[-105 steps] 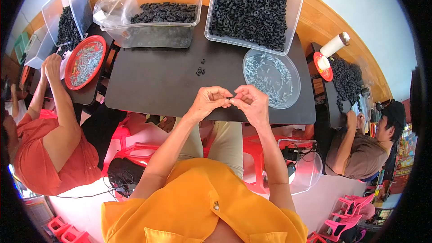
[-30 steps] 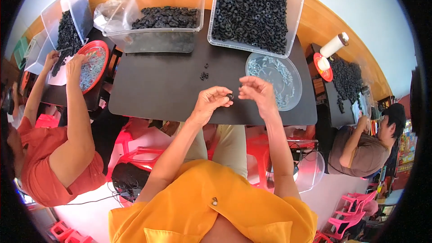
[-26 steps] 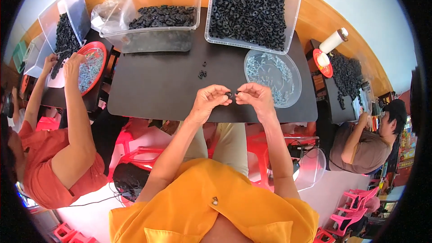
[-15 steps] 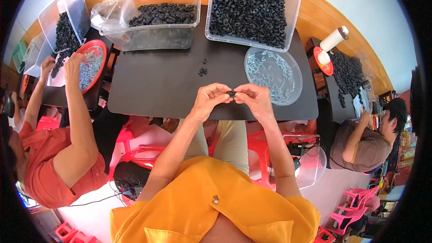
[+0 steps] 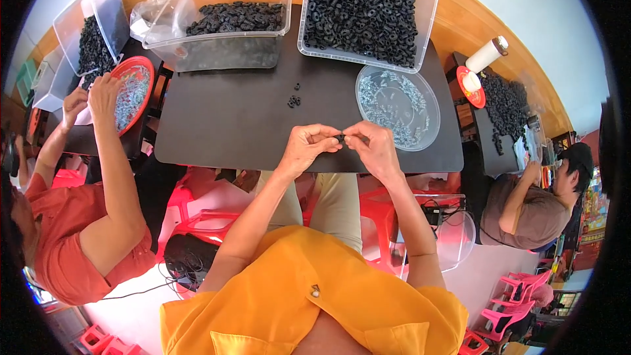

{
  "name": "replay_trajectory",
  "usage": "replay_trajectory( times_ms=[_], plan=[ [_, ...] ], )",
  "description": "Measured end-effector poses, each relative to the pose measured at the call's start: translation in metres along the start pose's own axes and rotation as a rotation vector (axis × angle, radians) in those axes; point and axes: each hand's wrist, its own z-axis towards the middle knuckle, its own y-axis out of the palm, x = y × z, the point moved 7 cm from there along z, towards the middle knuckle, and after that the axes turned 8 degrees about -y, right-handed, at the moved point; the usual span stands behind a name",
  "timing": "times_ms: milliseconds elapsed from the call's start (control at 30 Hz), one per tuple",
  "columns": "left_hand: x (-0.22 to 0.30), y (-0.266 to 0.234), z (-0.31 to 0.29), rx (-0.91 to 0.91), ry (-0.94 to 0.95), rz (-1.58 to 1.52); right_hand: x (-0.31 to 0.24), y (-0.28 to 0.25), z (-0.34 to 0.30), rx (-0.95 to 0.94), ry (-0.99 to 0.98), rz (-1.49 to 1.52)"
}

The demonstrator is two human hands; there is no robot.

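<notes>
Left hand (image 5: pixel 307 148) and right hand (image 5: pixel 372 146) both pinched on one small black ring (image 5: pixel 340 138) above desk (image 5: pixel 230 125). Few finished rings (image 5: pixel 293 99) set aside; ring bin (image 5: pixel 361 10) full.

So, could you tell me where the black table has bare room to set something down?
The black table is bare across its left half, below the shallow bin and left of the few loose rings. The right side is crowded: clear dish, full bin, and both hands at the near edge.
</notes>
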Motion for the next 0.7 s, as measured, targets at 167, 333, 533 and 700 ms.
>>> replay_trajectory(
  times_ms=[167, 333, 533, 700],
  plan=[
    [0.001, 0.001, -0.001, 0.023, 0.031, 0.156, 0.003, 0.004, 0.003, -0.083, -0.009, -0.056],
    [0.003, -0.002, -0.003, 0.11, 0.104, 0.212, -0.006, 0.011, 0.008, -0.044, -0.106, -0.129],
    [0.009, -0.005, -0.006, 0.259, 0.141, 0.306, -0.009, 0.021, 0.015, -0.006, -0.185, -0.179],
    [0.016, -0.003, -0.01, 0.362, 0.139, 0.414, -0.02, 0.025, 0.009, 0.052, -0.27, -0.212]
  ],
)
